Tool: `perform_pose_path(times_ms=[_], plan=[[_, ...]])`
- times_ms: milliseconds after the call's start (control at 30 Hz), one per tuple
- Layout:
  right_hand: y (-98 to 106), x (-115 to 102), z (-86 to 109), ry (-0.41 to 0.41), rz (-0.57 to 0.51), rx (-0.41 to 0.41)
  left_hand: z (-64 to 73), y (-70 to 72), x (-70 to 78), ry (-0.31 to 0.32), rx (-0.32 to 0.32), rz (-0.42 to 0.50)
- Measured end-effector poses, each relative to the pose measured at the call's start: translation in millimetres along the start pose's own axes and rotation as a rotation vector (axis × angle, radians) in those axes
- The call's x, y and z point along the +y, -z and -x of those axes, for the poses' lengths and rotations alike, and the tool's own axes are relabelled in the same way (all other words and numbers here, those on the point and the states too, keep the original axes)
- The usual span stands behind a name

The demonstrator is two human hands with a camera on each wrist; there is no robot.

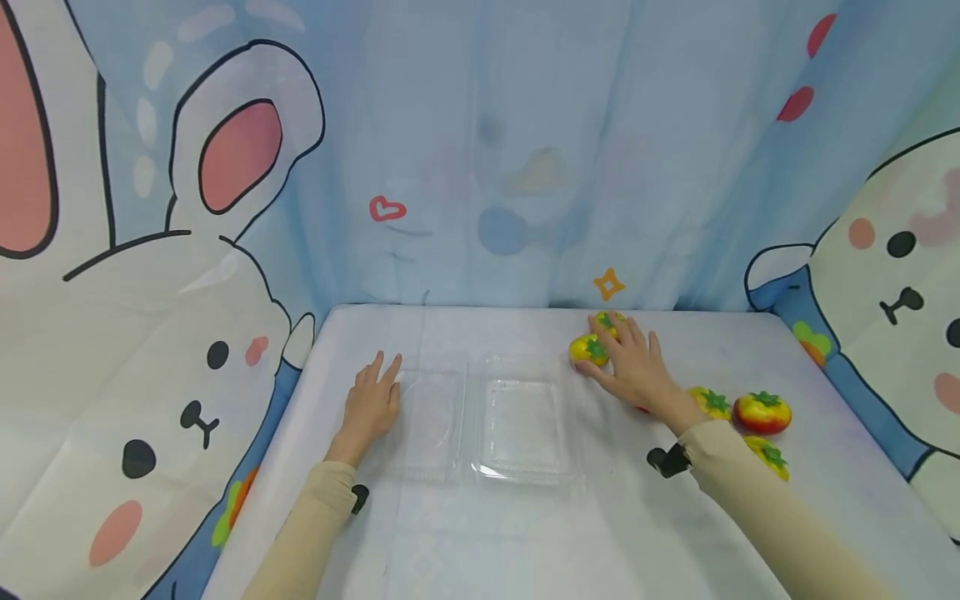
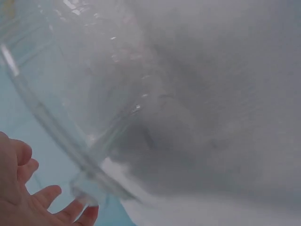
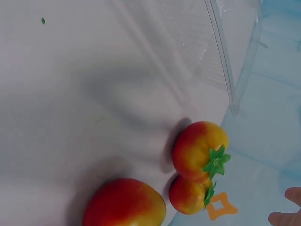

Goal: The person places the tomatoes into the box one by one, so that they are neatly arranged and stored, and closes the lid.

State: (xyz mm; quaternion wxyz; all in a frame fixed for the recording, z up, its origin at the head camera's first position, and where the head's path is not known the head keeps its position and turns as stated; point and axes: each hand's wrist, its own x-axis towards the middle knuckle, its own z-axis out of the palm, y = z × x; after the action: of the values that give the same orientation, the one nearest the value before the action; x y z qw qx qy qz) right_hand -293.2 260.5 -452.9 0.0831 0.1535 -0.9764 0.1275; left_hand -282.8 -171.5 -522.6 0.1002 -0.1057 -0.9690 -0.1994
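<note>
A clear plastic clamshell box (image 1: 525, 425) lies opened flat on the table, its second half (image 1: 431, 421) to the left. My left hand (image 1: 371, 406) is at that half's outer edge, fingers spread; in the left wrist view its fingertips (image 2: 89, 215) overlap a clear corner tab. Over at the back right, my right hand (image 1: 633, 371) reaches above two red-and-yellow fruits with green star-shaped tops, a nearer one (image 1: 588, 350) and a farther one (image 1: 606, 322). Its fingers are spread and grip nothing. The right wrist view shows fingertips (image 3: 284, 219) apart from the fruits (image 3: 200, 149).
More of the same fruits (image 1: 761, 413) are grouped to the right, beside and partly behind my right forearm. The white-covered table (image 1: 480, 542) ends at a blue printed curtain (image 1: 480, 150). A tiny green scrap (image 3: 43, 21) lies on the cloth.
</note>
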Motion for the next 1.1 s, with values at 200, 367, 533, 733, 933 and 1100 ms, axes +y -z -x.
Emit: perform_pose_path(times_ms=[200,367,533,733,933,1100], plan=[[5.8,9.3,-12.5,-0.011,0.027,-0.069,7.6,-5.9,-8.6,0.012,-0.016,0.028],[9.5,16.4,-21.8,-0.026,-0.023,-0.123,13.6,-10.9,-14.3,0.029,-0.048,0.063],[8.6,28.0,-36.1,-0.074,-0.098,-0.18,16.8,-12.3,-16.0,0.034,-0.048,0.079],[1.7,56.4,-54.7,-0.152,-0.253,-0.229,23.1,-14.3,-15.5,0.041,-0.078,0.106],[-0.8,80.1,-70.6,-0.346,-0.367,-0.241,23.6,-14.4,-15.7,0.014,-0.065,0.095],[-4.1,88.9,-79.4,-0.482,-0.477,-0.261,18.7,-12.0,-17.6,-0.004,-0.022,0.109]])
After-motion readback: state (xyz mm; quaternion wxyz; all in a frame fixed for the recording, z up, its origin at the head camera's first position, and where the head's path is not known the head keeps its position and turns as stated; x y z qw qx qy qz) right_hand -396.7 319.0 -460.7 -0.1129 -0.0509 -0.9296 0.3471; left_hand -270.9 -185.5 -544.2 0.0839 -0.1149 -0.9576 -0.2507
